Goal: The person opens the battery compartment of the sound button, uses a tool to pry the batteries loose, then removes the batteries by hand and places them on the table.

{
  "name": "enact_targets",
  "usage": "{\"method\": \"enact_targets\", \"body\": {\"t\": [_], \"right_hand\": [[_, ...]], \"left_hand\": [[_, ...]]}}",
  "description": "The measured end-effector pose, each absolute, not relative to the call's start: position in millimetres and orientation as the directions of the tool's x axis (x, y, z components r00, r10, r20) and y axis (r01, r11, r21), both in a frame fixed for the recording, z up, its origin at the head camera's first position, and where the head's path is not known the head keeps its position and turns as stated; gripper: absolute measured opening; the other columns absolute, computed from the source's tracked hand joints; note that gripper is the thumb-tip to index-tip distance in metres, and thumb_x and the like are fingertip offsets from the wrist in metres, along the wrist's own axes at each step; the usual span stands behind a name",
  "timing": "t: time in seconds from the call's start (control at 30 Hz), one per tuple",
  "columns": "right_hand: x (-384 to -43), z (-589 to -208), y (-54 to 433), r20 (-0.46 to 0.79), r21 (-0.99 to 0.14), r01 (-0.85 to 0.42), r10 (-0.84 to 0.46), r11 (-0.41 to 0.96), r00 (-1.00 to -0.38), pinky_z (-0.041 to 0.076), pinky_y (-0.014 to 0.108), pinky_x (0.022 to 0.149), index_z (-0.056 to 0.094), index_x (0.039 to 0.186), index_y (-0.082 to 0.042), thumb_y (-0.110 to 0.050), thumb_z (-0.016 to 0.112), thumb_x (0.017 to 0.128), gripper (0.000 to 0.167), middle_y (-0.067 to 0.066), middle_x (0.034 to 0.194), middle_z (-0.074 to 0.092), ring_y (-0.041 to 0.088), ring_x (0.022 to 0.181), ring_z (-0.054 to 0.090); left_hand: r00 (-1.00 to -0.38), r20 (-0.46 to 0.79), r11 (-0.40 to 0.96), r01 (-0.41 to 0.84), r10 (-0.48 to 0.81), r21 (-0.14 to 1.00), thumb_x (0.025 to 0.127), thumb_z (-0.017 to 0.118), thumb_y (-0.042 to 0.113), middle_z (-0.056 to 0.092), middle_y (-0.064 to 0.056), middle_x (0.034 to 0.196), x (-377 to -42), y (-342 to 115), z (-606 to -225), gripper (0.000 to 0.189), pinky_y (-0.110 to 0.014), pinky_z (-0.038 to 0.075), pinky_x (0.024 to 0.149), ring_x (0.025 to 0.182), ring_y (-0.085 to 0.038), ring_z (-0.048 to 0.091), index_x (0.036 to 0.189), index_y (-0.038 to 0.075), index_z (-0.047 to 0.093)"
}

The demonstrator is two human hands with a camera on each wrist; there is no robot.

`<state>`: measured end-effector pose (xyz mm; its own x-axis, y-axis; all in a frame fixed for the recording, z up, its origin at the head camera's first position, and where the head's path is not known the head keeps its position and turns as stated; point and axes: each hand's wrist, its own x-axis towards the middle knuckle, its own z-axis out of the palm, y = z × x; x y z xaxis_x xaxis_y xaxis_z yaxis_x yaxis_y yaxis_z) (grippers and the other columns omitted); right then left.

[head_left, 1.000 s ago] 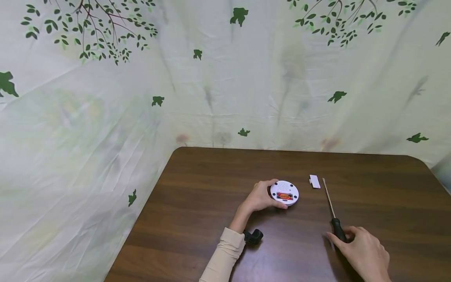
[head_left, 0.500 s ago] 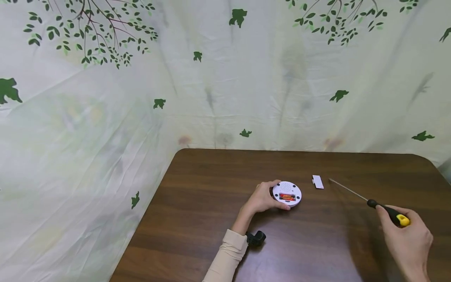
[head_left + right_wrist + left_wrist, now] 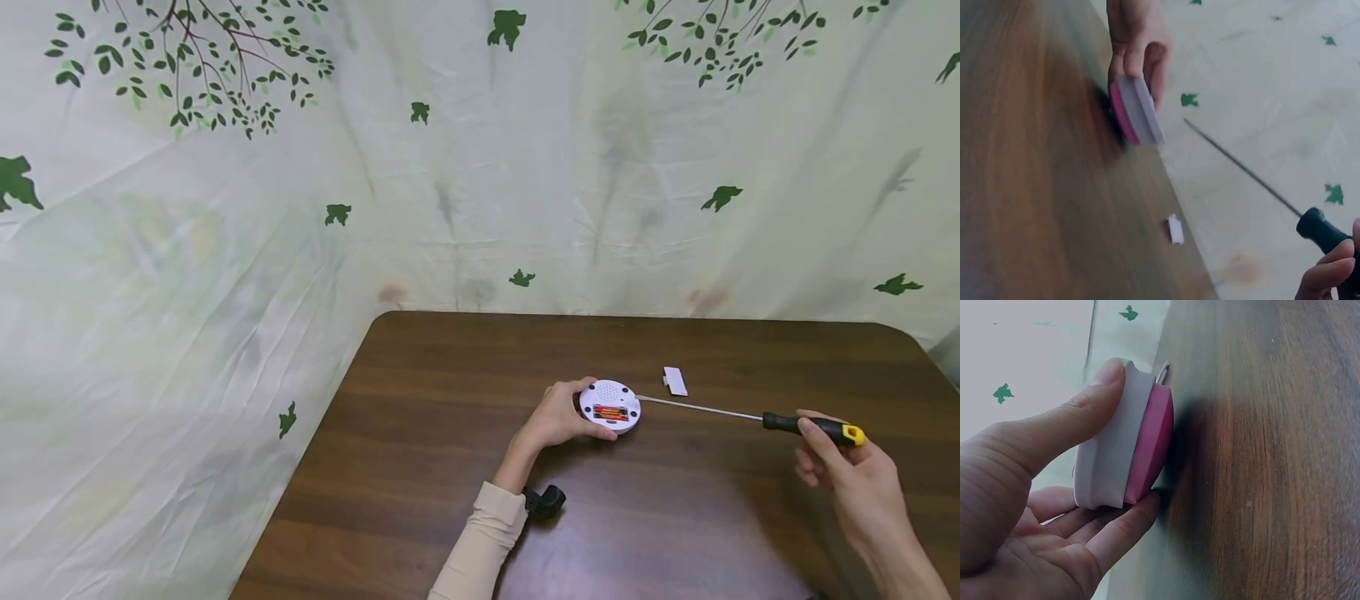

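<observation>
The left hand (image 3: 561, 414) grasps the rim of a round device with a white base and a pink domed side (image 3: 611, 392), thumb on the edge nearer the person and fingers round the far edge. The device sits just to the right of that palm, tilted, its white face turned up and its pink side towards the brown wood-grain table (image 3: 450, 400); whether it touches the tabletop I cannot tell. Dark round spots ring the white face, and red-orange cylindrical batteries (image 3: 611, 413) lie in its uncovered recess. The right hand (image 3: 858, 475) pinches the black handle of a long screwdriver with a yellow end and a thin metal shaft (image 3: 798, 423). The shaft runs leftward from this hand, its tip near the device but apart from it in the right wrist view. Ahead and to the left of the right hand, beyond the shaft, a small white rectangular plastic cover (image 3: 675, 382) lies on the table. A beige sleeve (image 3: 480, 537) and a black wrist-worn mount (image 3: 546, 502) are behind the left hand, and ahead of both hands hangs a pale cloth printed with green leaves (image 3: 450, 175).
</observation>
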<state>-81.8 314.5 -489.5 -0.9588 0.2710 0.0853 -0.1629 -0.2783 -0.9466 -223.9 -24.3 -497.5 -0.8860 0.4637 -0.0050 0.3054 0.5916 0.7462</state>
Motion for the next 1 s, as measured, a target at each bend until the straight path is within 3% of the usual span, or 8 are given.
{"method": "enact_targets", "body": {"t": [0.33,0.53,0.67,0.83,1.0], "right_hand": [[-96,-465,318,0.094,-0.991,-0.077,0.156,0.112,-0.983,0.040,0.032,0.053,0.069,0.119,-0.021,-0.013,0.061,0.105,0.019,-0.001,0.065,0.056,0.019,0.058,0.050],[-103,-438,312,0.073,-0.897,-0.018,0.108,0.441,-0.992,0.044,0.032,0.055,0.063,0.123,-0.026,-0.027,0.061,0.106,0.018,-0.002,0.069,0.057,0.020,0.062,0.055],[-109,-415,303,0.103,-0.817,-0.053,0.054,0.574,-0.993,0.048,0.030,0.056,0.061,0.125,-0.020,-0.031,0.064,0.104,0.024,-0.001,0.074,0.063,0.019,0.064,0.060],[-119,-397,291,0.145,-0.772,-0.132,-0.030,0.622,-0.989,0.056,0.027,0.060,0.059,0.124,-0.008,-0.028,0.065,0.103,0.029,-0.004,0.080,0.069,0.014,0.067,0.067],[-135,-406,302,0.173,-0.863,-0.204,-0.110,0.462,-0.979,0.058,0.021,0.071,0.062,0.121,-0.007,-0.014,0.060,0.105,0.018,-0.006,0.088,0.079,0.011,0.076,0.076]], "left_hand": [[-0.883,0.004,0.590,0.316,0.469,0.743,0.068,0.099,0.032,0.072,-0.005,0.132,-223,-23,-495,0.084,-0.027,0.047,0.104,0.119,-0.018,0.062,0.142,0.012,0.063],[-0.889,-0.010,0.620,0.311,0.458,0.720,0.067,0.099,0.033,0.070,-0.003,0.135,-220,-22,-494,0.086,-0.032,0.045,0.105,0.120,-0.024,0.056,0.143,0.014,0.063],[-0.886,0.000,0.629,0.329,0.464,0.704,0.066,0.100,0.032,0.070,-0.005,0.136,-218,-21,-491,0.088,-0.033,0.045,0.105,0.121,-0.026,0.056,0.143,0.012,0.062],[-0.876,0.023,0.634,0.366,0.481,0.681,0.065,0.100,0.031,0.072,-0.005,0.133,-216,-21,-491,0.087,-0.031,0.046,0.103,0.118,-0.026,0.059,0.141,0.011,0.063],[-0.880,0.028,0.627,0.360,0.474,0.691,0.065,0.100,0.032,0.072,-0.006,0.133,-219,-22,-492,0.087,-0.030,0.047,0.102,0.118,-0.025,0.060,0.142,0.011,0.063]]}}
